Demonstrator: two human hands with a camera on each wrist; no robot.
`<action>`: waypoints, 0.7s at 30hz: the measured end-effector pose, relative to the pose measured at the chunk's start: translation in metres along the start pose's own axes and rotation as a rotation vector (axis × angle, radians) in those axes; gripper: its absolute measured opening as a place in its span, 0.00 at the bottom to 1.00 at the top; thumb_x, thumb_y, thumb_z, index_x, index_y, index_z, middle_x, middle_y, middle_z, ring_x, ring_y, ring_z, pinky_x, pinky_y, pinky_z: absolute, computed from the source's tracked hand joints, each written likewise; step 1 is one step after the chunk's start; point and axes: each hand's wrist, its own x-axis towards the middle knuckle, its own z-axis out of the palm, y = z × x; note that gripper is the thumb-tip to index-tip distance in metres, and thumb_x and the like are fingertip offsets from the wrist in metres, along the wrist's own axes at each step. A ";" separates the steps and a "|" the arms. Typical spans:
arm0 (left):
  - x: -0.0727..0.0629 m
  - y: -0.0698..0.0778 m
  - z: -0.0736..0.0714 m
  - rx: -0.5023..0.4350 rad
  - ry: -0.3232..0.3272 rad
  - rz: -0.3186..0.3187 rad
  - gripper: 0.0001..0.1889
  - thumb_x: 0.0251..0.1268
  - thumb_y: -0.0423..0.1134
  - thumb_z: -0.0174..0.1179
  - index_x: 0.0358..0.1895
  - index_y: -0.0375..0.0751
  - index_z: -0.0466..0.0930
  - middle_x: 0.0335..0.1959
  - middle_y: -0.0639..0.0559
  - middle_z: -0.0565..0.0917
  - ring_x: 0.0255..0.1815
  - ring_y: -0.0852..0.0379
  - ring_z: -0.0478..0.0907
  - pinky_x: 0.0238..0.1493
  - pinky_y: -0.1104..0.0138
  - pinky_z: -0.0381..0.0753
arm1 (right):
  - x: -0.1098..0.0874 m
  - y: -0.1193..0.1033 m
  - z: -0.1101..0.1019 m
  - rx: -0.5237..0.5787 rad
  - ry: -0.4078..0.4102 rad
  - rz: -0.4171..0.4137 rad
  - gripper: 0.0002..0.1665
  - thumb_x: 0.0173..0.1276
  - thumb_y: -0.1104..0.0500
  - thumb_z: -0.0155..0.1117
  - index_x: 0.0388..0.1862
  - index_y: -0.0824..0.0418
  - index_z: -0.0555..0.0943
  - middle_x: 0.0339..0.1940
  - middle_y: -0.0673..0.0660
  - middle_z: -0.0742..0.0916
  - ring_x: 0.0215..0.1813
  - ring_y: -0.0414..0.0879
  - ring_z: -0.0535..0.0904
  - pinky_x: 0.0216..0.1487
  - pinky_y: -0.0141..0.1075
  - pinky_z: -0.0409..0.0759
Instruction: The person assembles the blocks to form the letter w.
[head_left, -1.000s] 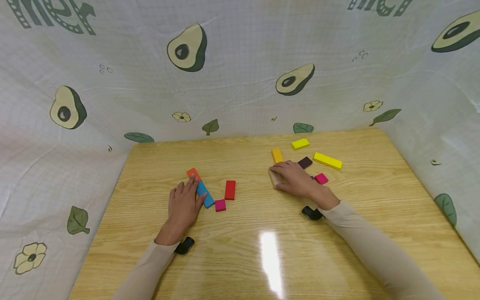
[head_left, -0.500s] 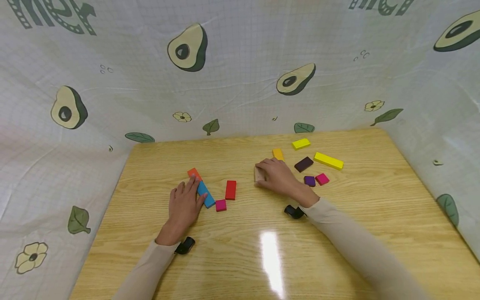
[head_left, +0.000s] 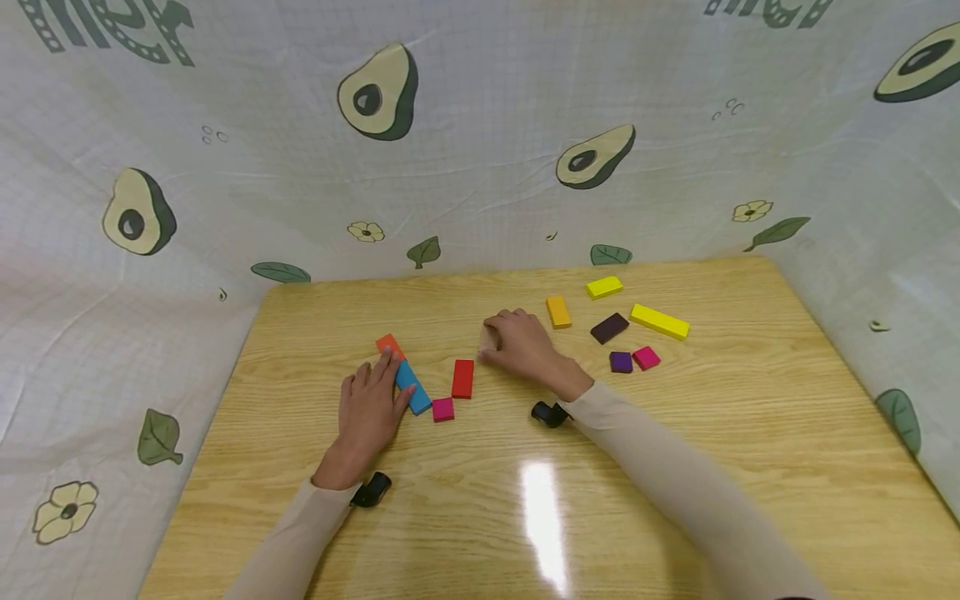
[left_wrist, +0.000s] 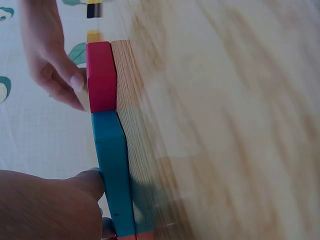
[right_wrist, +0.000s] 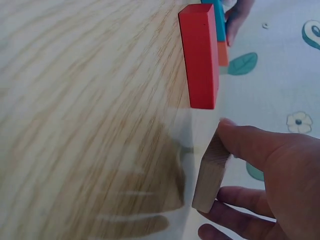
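Observation:
My left hand [head_left: 371,412] rests at a blue block [head_left: 415,387] and an orange-red block [head_left: 387,342] that lie end to end. Its thumb touches the blue block, and a fingertip lies at the orange-red one. A pink block [head_left: 443,409] sits at the near end of the blue one. Between thumb and fingers my right hand [head_left: 525,350] pinches a plain wooden block [right_wrist: 210,180], seen tilted and just off the table in the right wrist view. Close to its left lies a red block [head_left: 462,379], apart from it.
Farther right on the wooden table [head_left: 465,517] lie a yellow-orange block [head_left: 558,312], a short yellow block [head_left: 604,287], a long yellow block [head_left: 659,322], a dark brown block [head_left: 610,328], a purple block [head_left: 621,362] and another pink block [head_left: 647,358]. A printed cloth [head_left: 480,167] encloses the table's back and sides.
My right hand has moved left with the wooden block, from beside the yellow-orange block to near the red one, uncovering the purple and brown blocks. The left hand stays in place.

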 end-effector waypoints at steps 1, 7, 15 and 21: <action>0.000 0.000 0.000 -0.002 0.003 0.001 0.32 0.82 0.49 0.58 0.78 0.31 0.68 0.81 0.36 0.67 0.76 0.27 0.65 0.73 0.36 0.64 | 0.002 -0.001 0.001 0.003 -0.002 0.003 0.35 0.72 0.47 0.74 0.70 0.66 0.81 0.65 0.63 0.86 0.64 0.60 0.78 0.68 0.55 0.75; 0.001 0.000 -0.001 -0.014 0.004 -0.005 0.32 0.82 0.48 0.58 0.78 0.31 0.68 0.81 0.36 0.67 0.76 0.27 0.64 0.74 0.36 0.63 | 0.013 -0.005 0.009 0.015 0.006 0.017 0.34 0.73 0.46 0.74 0.70 0.65 0.81 0.65 0.62 0.85 0.65 0.60 0.78 0.68 0.55 0.75; 0.000 0.000 -0.003 -0.010 -0.011 -0.010 0.31 0.83 0.48 0.57 0.79 0.32 0.68 0.81 0.36 0.66 0.76 0.27 0.64 0.73 0.36 0.63 | 0.022 -0.015 0.015 0.008 0.015 0.035 0.34 0.72 0.46 0.75 0.68 0.65 0.82 0.64 0.63 0.85 0.64 0.61 0.77 0.67 0.54 0.76; 0.000 0.000 -0.001 -0.002 -0.010 -0.007 0.31 0.83 0.48 0.57 0.78 0.32 0.68 0.81 0.36 0.66 0.76 0.28 0.64 0.73 0.36 0.64 | 0.023 -0.019 0.019 -0.012 0.021 0.020 0.34 0.72 0.46 0.75 0.69 0.65 0.82 0.64 0.63 0.84 0.65 0.61 0.76 0.67 0.54 0.76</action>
